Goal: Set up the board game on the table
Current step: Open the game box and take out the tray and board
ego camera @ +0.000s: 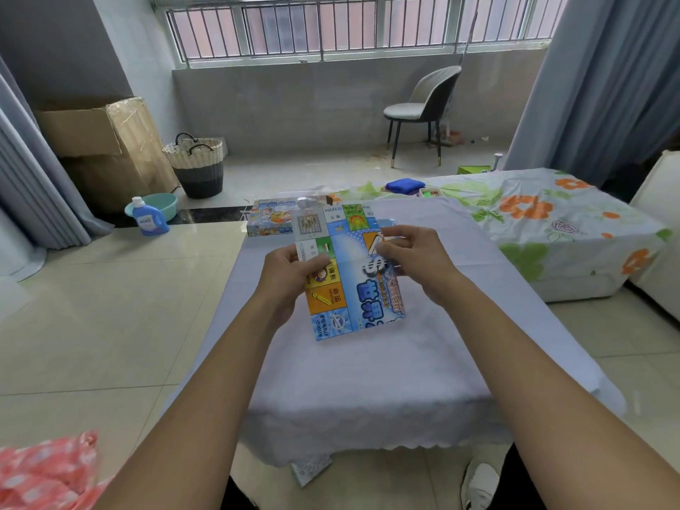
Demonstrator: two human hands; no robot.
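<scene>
At the centre of the frame, the left hand and right hand each pinch an edge of the folded game board, held above the cloth-covered desk. The game box lies at the desk's far edge.

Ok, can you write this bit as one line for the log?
step: unfolding | left hand: holds folded game board | right hand: pinches board | game box: on table
</scene>
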